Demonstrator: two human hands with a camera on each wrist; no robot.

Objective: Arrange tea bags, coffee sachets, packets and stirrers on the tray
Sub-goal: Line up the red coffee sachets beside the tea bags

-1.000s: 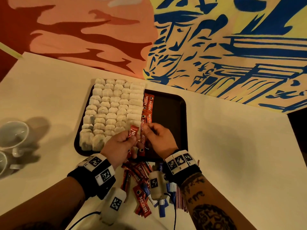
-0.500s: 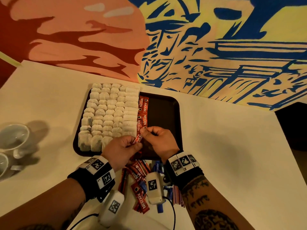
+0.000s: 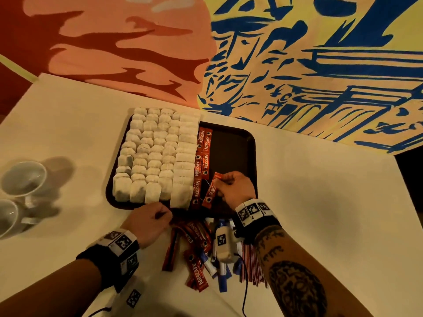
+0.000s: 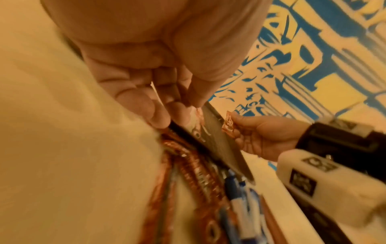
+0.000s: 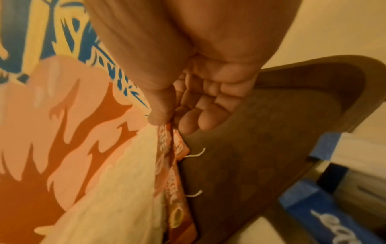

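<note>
Nearest, the left hand (image 3: 148, 221) curled at loose sachets (image 3: 194, 243) on the table (image 3: 320, 213), while the right hand (image 3: 235, 188) pinched a sachet (image 3: 211, 191), lengthwise, just beside the tray's (image 3: 251, 143) column (image 3: 202, 156).

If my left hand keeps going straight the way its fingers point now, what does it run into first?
Probably the loose red coffee sachets lying on the table just before the tray's near rim. The left hand points right along that rim, fingertips already at the pile. Depth is unclear, so contact can't be confirmed.
</note>
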